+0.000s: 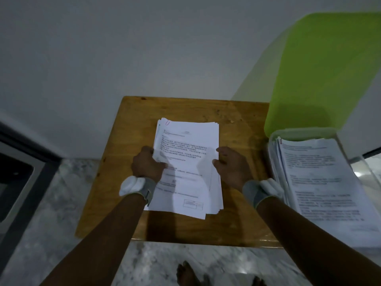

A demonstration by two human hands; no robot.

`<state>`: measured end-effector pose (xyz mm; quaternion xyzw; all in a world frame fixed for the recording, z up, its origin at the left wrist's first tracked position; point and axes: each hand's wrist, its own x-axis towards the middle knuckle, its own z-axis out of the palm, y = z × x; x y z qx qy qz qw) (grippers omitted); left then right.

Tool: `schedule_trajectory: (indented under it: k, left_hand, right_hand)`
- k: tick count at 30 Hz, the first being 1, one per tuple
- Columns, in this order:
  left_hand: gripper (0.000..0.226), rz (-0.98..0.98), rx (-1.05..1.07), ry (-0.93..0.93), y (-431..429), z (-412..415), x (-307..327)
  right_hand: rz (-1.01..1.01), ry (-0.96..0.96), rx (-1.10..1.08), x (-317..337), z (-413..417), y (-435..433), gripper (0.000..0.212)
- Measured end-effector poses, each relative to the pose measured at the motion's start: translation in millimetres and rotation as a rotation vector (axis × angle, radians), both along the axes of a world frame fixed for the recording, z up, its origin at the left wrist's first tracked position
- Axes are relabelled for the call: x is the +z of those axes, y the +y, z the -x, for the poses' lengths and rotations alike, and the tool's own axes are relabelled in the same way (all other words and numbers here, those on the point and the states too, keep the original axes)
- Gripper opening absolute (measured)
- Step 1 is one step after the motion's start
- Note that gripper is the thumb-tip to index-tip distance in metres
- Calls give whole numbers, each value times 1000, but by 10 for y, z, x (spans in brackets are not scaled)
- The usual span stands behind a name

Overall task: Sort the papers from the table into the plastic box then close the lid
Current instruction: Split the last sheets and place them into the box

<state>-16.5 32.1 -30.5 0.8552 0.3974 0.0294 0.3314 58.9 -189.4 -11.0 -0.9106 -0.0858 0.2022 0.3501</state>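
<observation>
Our left hand [146,162] and right hand [230,164] pinched opposite edges of the white paper stack [188,168] lying between them on the wooden table [115,182]; beyond our right hand, the clear plastic box [305,134] held blurred sheets, partly cut off.

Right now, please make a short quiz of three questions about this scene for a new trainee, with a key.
1. True or false: the green lid of the plastic box is closed.
2. Which hands touch the paper stack on the wooden table? A) left hand only B) right hand only C) both
3. Fill in: the top left corner of the stack carries a red ____.

Key:
1. False; it stands open.
2. C; one hand at each side edge.
3. Paper clip.
</observation>
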Motion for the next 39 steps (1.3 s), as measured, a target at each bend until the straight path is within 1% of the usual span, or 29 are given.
schedule_trajectory:
  k: [2, 4, 5, 6, 8, 10, 11, 14, 17, 20, 22, 24, 25, 26, 28, 30, 33, 34, 36, 38, 39]
  left_hand:
    - [34, -35, -34, -37, 16, 30, -4]
    - [20, -68, -50, -104, 35, 73, -32]
    - [19, -86, -52, -138, 43, 97, -44]
    - [21, -123, -62, -169, 51, 121, -56]
    - [26, -218, -119, -209, 78, 167, -60]
    - [22, -260, -150, -277, 83, 192, -48]
    - [19, -229, -134, -313, 99, 208, -23]
    - [18, 26, 29, -352, 190, 214, 75]
    - [17, 216, 156, -384, 342, 162, 175]
    - [15, 298, 257, -423, 529, 151, 307]
    - [22, 367, 297, -468, 649, 181, 388]
    - [36, 514, 292, -491, 734, 228, 452]
    - [38, 594, 281, -480, 762, 256, 472]
    - [36, 656, 266, -468, 781, 278, 489]
    - [31, 735, 267, -453, 792, 306, 527]
    - [27, 753, 260, -443, 780, 321, 540]
    - [26, 757, 211, -442, 706, 326, 578]
    - [25, 756, 193, -448, 677, 319, 587]
    - [25, 716, 164, -456, 599, 298, 635]
    - [29, 656, 146, -467, 520, 278, 703]
    - [29, 635, 139, -480, 479, 268, 749]
  right_hand:
    - [31, -42, -21, -13, -10, 35, 42]
    - [85, -68, -56, -37, -12, 54, 27]
    - [127, -75, -80, -53, -14, 57, 17]
    - [168, -79, -101, -73, -11, 58, 12]
    - [264, -73, -131, -108, 17, 89, 23]
    - [343, -64, -159, -144, 43, 120, 36]
    - [359, -54, -176, -151, 63, 155, 40]
    - [400, -19, -208, -167, 106, 250, 50]
    - [410, -1, -233, -155, 115, 345, 61]
    - [477, 0, -206, -94, 164, 511, 81]
    - [501, 0, -193, -73, 203, 655, 86]
    - [460, 0, -236, -69, 219, 780, 78]
    - [422, 15, -255, -67, 220, 833, 76]
    - [384, 31, -258, -65, 215, 866, 78]
    - [325, 60, -226, -62, 197, 899, 88]
    - [270, 82, -231, -60, 181, 883, 94]
    - [160, 97, -259, -76, 160, 825, 82]
    - [151, 112, -273, -79, 155, 788, 77]
    - [130, 111, -283, -59, 141, 660, 59]
    - [33, 89, -269, -19, 112, 501, 38]
    - [-33, 85, -266, 22, 94, 412, 34]
